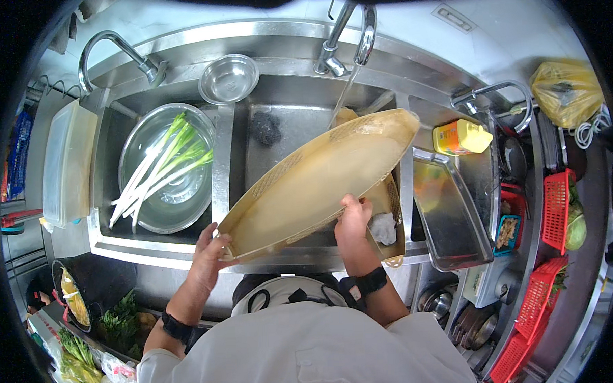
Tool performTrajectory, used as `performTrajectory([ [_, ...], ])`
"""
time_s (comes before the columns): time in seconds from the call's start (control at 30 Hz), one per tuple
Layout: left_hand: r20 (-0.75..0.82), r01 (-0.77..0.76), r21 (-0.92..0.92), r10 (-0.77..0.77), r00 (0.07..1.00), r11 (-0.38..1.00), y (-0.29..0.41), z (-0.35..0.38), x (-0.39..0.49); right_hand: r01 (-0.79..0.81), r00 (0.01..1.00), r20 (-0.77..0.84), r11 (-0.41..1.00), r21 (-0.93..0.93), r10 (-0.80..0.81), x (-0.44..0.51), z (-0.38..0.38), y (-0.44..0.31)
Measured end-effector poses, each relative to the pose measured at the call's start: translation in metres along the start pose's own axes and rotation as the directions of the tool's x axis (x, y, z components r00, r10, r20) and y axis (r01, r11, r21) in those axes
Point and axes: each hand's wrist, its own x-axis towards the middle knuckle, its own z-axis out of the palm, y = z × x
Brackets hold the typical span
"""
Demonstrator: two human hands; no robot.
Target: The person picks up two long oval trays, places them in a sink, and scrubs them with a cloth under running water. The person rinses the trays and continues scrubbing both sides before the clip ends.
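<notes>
A tan plastic basket (316,176) with latticed sides is tilted over the right sink basin (296,121). My left hand (210,249) grips its lower left end, at the white handle. On its near rim, my right hand (353,215) has hold with the thumb over the edge. Water runs from the middle faucet (366,35) down behind the basket's far rim. Partly hidden beneath it is a second tan basket (395,251), with a crumpled whitish clump (384,228) in it. A dark scouring pad (266,128) lies on the basin floor.
In the left basin, a steel bowl (132,121) of water holds scallions (159,169). A small steel bowl (229,78) sits on the back ledge. To the right are a metal tray (454,211) and a yellow container (461,137). Red baskets (556,213) stand farther right.
</notes>
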Motion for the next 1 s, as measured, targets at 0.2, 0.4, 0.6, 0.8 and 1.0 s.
performTrajectory([
  [0.2,0.154,0.067,-0.039,-0.061,0.986,0.997,-0.010,0.050,0.016,0.040,0.994,-0.105,0.995,0.088,-0.031,0.034,-0.008,0.003],
  [0.4,0.071,0.001,-0.159,0.011,0.997,0.987,0.003,0.078,0.077,0.003,0.987,-0.157,0.993,0.121,0.016,0.056,-0.002,0.008],
  [0.6,-0.018,-0.099,-0.144,0.097,0.995,0.985,0.008,0.090,0.114,-0.050,0.976,-0.197,0.980,0.195,0.089,0.066,0.003,0.020],
  [0.8,-0.046,-0.120,-0.114,0.115,0.992,0.986,-0.005,0.081,0.155,-0.283,0.948,-0.103,0.947,0.149,0.300,0.108,-0.035,-0.004],
  [1.0,0.030,-0.067,-0.133,0.072,0.997,0.989,-0.005,0.065,0.212,-0.446,0.895,0.023,0.894,0.051,0.445,0.189,-0.080,-0.035],
])
